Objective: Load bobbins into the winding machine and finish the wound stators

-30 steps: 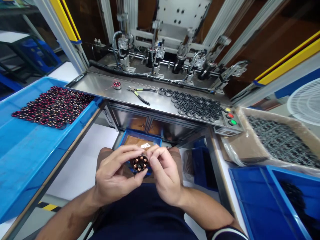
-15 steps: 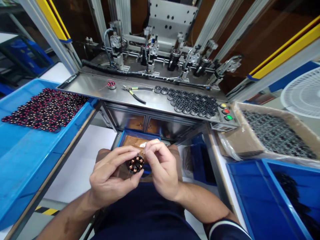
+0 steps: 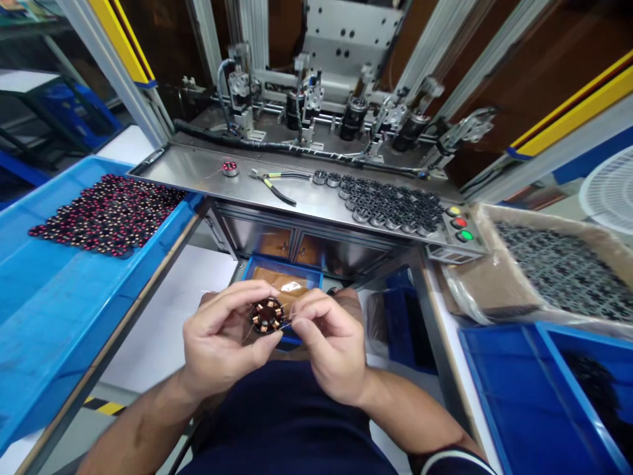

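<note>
My left hand [image 3: 222,343] grips a small round stator with copper windings [image 3: 266,315] between thumb and fingers, held over my lap. My right hand [image 3: 329,346] is beside it, thumb and forefinger pinched on a thin wire at the stator's right edge. Both hands hover just in front of a small blue bin [image 3: 281,280] under the bench.
A steel shelf [image 3: 198,173] carries one wound stator [image 3: 229,168], pliers [image 3: 274,183] and several black cores [image 3: 390,204]. A blue tray at left [image 3: 54,297] holds many wound stators [image 3: 106,212]. A cardboard box of black cores [image 3: 558,270] and blue bins [image 3: 539,396] stand at right.
My right hand's pinch moved from above the stator down to its right side. The stator turned slightly in my left hand. The view shifted a little.
</note>
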Demonstrator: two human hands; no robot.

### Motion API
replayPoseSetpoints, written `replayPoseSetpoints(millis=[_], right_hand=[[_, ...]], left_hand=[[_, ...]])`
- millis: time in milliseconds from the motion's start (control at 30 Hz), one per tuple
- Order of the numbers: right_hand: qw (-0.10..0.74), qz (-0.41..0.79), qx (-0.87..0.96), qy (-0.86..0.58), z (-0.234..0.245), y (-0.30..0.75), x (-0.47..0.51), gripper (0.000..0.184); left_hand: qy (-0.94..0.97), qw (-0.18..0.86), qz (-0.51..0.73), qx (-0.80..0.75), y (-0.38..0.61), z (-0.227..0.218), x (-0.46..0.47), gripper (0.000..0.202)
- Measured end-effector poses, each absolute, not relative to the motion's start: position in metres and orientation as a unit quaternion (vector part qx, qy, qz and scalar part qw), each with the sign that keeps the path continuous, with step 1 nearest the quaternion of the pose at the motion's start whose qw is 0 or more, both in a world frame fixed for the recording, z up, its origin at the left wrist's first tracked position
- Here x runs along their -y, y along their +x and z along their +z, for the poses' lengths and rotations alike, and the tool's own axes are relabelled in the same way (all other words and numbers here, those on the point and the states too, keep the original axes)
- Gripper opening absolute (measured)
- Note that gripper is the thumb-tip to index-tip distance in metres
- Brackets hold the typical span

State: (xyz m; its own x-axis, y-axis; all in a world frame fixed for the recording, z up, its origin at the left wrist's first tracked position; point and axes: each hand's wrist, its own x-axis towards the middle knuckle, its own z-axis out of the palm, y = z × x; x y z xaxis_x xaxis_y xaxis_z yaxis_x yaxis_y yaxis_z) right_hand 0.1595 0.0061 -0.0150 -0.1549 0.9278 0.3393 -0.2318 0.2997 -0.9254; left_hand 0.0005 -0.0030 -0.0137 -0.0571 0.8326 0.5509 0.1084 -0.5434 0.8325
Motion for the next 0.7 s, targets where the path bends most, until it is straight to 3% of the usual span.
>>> replayPoseSetpoints(millis=[200, 467, 567, 700], right_hand=[[0.551, 0.535, 0.568, -0.297, -0.011, 0.161, -0.009, 0.005], [0.574, 0.449, 0.610, -0.313, -0.007, 0.167, -0.011, 0.011], [0.569, 0.438, 0.639, -0.275, -0.007, 0.172, -0.014, 0.004], [0.557, 0.392, 0.696, -0.228, -0.005, 0.177, -0.024, 0.022]], left_hand=[[0.646, 0.240, 0.596, -0.412, -0.003, -0.016, 0.008, 0.055], [0.669, 0.220, 0.598, -0.383, -0.002, -0.014, 0.007, 0.060], [0.644, 0.281, 0.609, -0.369, -0.001, -0.009, 0.006, 0.056], [0.596, 0.404, 0.606, -0.338, 0.000, 0.001, 0.004, 0.048]])
